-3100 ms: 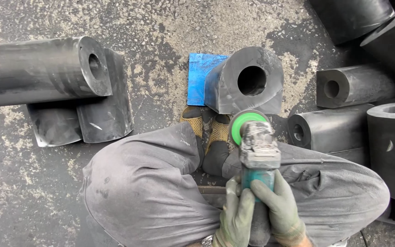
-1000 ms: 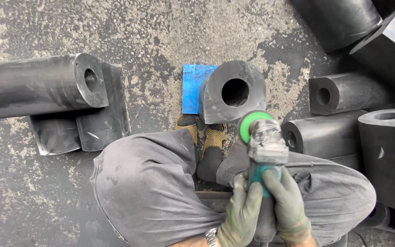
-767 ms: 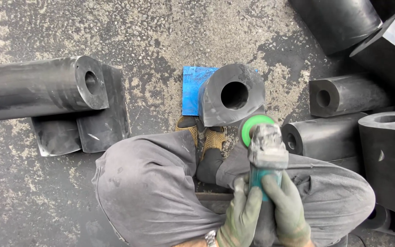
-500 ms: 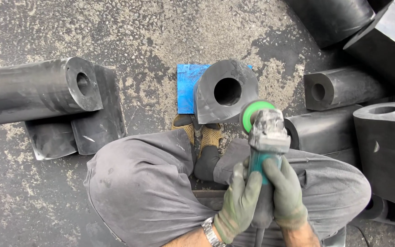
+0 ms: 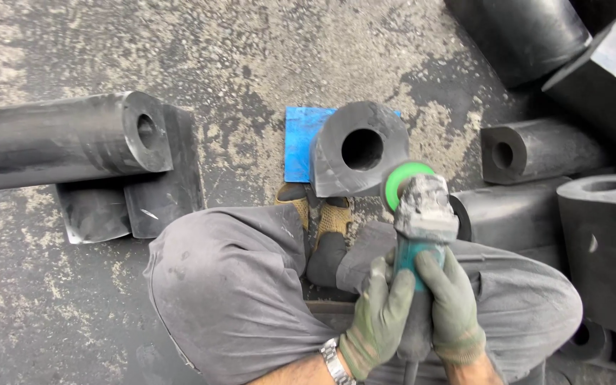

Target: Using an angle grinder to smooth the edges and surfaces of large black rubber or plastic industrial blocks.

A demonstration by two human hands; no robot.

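Note:
An angle grinder (image 5: 422,214) with a green disc guard and a dusty grey head points away from me, over my knees. My left hand (image 5: 379,314), in a grey-green glove, is wrapped round the left side of its teal body. My right hand (image 5: 454,303), gloved the same, grips the right side. Just beyond the disc lies a black rubber block (image 5: 358,146) with a round hole through it. The block rests partly on a blue sheet (image 5: 299,142), and my foot in a yellow-and-black shoe (image 5: 322,214) is against its near side.
I squat in grey trousers on stained concrete. To the left a long black cylinder (image 5: 58,139) lies on flat black pieces (image 5: 151,207). More black rubber blocks with holes crowd the right side (image 5: 536,150) and the far right corner (image 5: 600,249).
The grinder has stayed in both hands over my knees throughout. The view has shifted slightly, and the holed block now sits closer to the green guard.

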